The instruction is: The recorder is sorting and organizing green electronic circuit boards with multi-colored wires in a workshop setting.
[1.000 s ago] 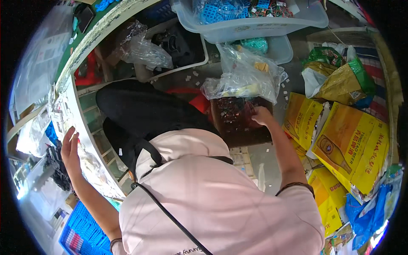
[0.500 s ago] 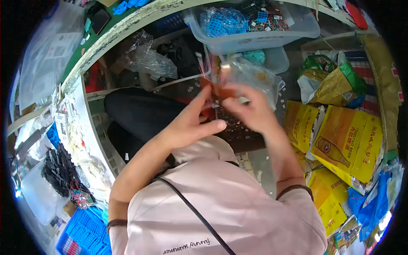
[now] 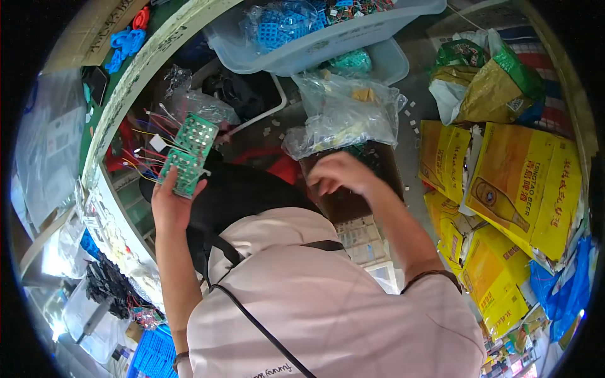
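Note:
My left hand (image 3: pixel 171 205) is at the left, above my dark-trousered leg, gripping the lower end of a green circuit board (image 3: pixel 189 148). Rows of small silvery parts cover the board's face, and thin coloured wires (image 3: pixel 149 157) fan out from its left side. A white tag-like piece (image 3: pixel 158 143) shows among the wires. Over an open brown box (image 3: pixel 362 206) hovers my right hand (image 3: pixel 345 173), its fingers curled together. Whatever they may hold is hidden. Clear plastic bags (image 3: pixel 346 113) lie over the box's far side, and dark small pieces show inside it.
A translucent tub (image 3: pixel 328 44) with blue parts and wired boards stands at the far side. Yellow cartons (image 3: pixel 523 183) and a green-gold bag (image 3: pixel 498 88) fill the right. A worn white bench edge (image 3: pixel 120 94) curves along the left. White scraps litter the floor.
Both hands were close together over the box, blurred around something reddish-brown. My left hand has moved left and now holds the circuit board; my right stays near the box. The view has shifted.

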A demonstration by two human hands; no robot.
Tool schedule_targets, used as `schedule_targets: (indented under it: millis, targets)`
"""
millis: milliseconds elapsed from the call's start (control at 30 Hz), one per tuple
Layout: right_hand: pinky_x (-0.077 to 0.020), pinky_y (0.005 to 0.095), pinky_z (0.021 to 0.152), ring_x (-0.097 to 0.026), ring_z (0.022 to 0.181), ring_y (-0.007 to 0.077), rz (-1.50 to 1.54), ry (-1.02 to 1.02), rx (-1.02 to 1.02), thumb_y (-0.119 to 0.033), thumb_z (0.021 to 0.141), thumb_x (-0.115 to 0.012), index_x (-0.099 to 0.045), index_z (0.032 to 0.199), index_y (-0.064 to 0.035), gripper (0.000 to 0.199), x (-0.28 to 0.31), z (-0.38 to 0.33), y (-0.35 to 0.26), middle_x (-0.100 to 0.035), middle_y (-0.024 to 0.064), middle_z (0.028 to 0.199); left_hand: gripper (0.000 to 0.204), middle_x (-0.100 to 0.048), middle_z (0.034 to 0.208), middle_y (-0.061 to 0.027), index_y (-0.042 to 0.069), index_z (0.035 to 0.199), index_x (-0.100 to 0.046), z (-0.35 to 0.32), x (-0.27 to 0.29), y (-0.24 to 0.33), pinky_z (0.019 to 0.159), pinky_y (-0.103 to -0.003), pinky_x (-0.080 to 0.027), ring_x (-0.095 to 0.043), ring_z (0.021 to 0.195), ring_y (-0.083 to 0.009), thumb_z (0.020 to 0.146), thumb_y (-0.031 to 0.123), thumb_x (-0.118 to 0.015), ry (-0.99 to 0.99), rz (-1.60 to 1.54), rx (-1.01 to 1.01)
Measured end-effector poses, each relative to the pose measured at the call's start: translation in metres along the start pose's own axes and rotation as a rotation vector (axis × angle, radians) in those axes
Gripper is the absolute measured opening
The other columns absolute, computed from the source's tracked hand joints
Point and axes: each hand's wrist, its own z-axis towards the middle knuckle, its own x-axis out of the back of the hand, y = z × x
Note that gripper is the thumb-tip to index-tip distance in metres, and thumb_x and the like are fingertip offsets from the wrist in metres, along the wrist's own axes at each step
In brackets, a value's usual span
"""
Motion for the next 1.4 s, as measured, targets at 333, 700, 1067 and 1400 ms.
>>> schedule_targets:
  millis: [333, 700, 1067, 1400]
  targets:
    - [-0.0548, 0.0302, 0.069, -0.068, 0.080, 0.0230, 0.343, 0.599, 0.058, -0.031, 0.089, -0.058, -0.056, 0.116, 0.0003, 0.041, 0.122, 0.092, 0.062, -0.067, 0.0106, 0.100, 0.029, -0.064, 0.110, -0.0127, -0.002, 0.119, -0.053, 0.000, -0.019, 0.005, 0.074, -0.046, -0.059, -0.065, 0.096, -0.0247, 0.094, 0.013, -0.052, -0.067, 0.045, -0.016]
    - [-0.0518, 0.0371, 0.069, -0.063, 0.082, 0.0219, -0.926, 0.210, -0.167, -0.021, 0.075, -0.066, -0.062, 0.095, -0.0065, 0.025, 0.168, 0.073, 0.098, -0.061, 0.0090, 0.083, 0.031, -0.063, 0.110, -0.0145, -0.004, 0.120, -0.052, 0.001, -0.012, -0.011, 0.075, -0.048, -0.059, -0.065, 0.096, -0.0267, 0.093, 0.011, -0.053, -0.063, 0.050, 0.021]
    - [-0.0464, 0.0443, 0.094, -0.056, 0.113, 0.0357, -1.114, 0.580, -0.374, -0.028, 0.074, -0.070, -0.051, 0.126, -0.0042, 0.061, 0.183, 0.136, 0.267, -0.060, 0.0219, 0.116, 0.028, -0.064, 0.108, -0.0134, -0.002, 0.118, -0.053, -0.008, 0.005, 0.002, 0.078, -0.048, -0.058, -0.066, 0.095, -0.0256, 0.093, 0.012, -0.054, 0.051, 0.083, -0.052]
    - [-0.0483, 0.0462, 0.091, -0.055, 0.115, 0.0350, -1.296, 0.592, -0.299, -0.024, 0.079, -0.066, -0.056, 0.121, -0.0054, 0.048, 0.199, 0.149, 0.298, -0.056, 0.0206, 0.124, 0.026, -0.064, 0.107, -0.0132, -0.003, 0.115, -0.052, -0.015, 0.009, 0.005, 0.080, -0.050, -0.057, -0.066, 0.094, -0.0251, 0.093, 0.013, -0.054, 0.141, 0.125, -0.083]
